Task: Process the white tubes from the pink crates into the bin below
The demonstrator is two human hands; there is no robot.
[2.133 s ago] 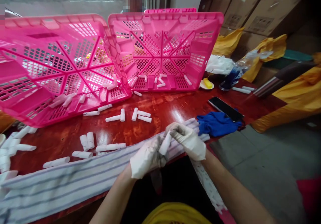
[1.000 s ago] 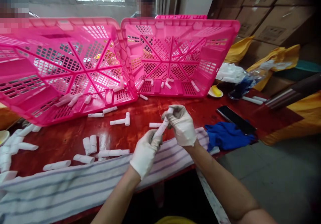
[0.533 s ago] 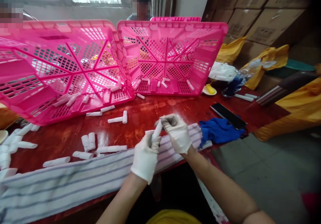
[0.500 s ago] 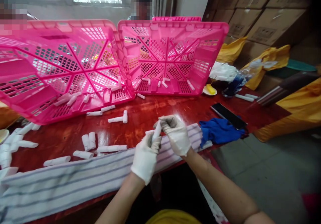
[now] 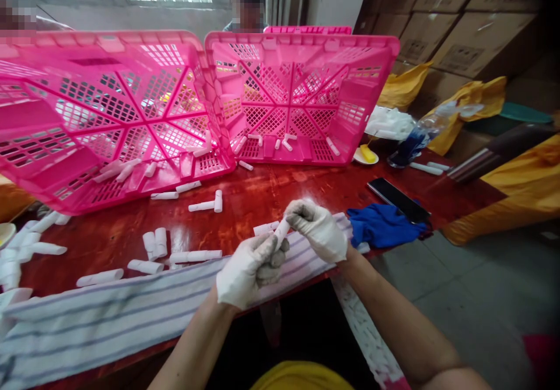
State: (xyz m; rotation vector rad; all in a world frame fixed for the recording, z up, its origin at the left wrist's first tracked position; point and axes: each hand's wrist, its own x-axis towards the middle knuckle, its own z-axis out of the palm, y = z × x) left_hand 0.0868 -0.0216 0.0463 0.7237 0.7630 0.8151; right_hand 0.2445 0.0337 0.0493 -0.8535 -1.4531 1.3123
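Observation:
Both my hands wear white gloves and meet over the front edge of a red wooden table. My left hand is closed round the lower end of a short white tube. My right hand pinches the tube's upper end. A striped white cloth lies along the table edge under my hands. Several more white tubes lie scattered on the table to the left.
Two pink plastic crates stand tilted at the back with white tubes in them. A blue cloth, a black phone and a small dish sit right. Cardboard boxes and yellow bags are stacked right. Another person stands behind the crates.
My hands have come down and toward me with the tube, after reaching out over the table a second ago. The left hand now grips lower and is turned more sideways.

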